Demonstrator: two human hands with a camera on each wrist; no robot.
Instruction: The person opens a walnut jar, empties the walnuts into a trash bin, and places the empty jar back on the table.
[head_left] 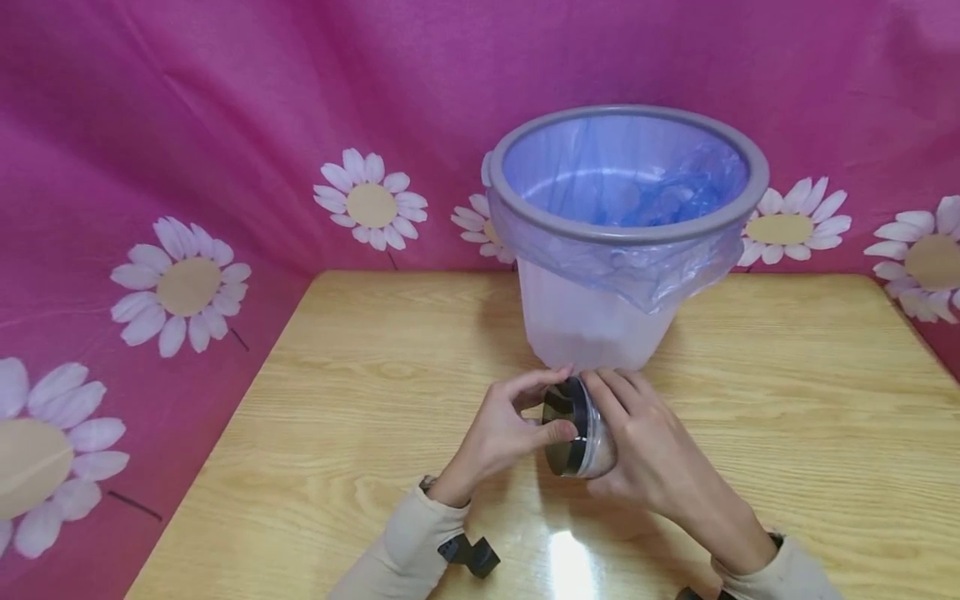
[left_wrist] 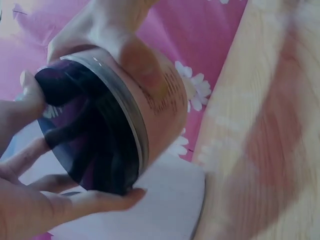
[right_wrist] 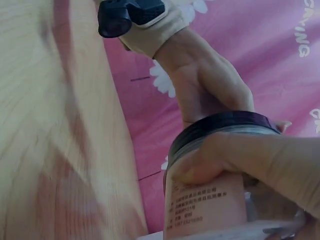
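Note:
Both hands hold a clear round jar [head_left: 597, 442] tilted on its side above the table, in front of the bin. Its glossy black lid [head_left: 566, 425] faces left. My left hand [head_left: 510, 425] grips the lid by its rim, with the thumb on the near side and fingertips around the edge in the left wrist view. My right hand [head_left: 648, 442] is wrapped around the jar's body. A pinkish label [right_wrist: 205, 205] with dark printed text shows on the jar in the right wrist view. The lid sits against the jar's neck; what the jar contains is unclear.
A whitish bin [head_left: 592, 321] with a grey rim and a blue plastic liner [head_left: 652, 279] stands just beyond the hands. The wooden table [head_left: 360, 375] meets a pink cloth [head_left: 247, 100] printed with white daisies at the back and left.

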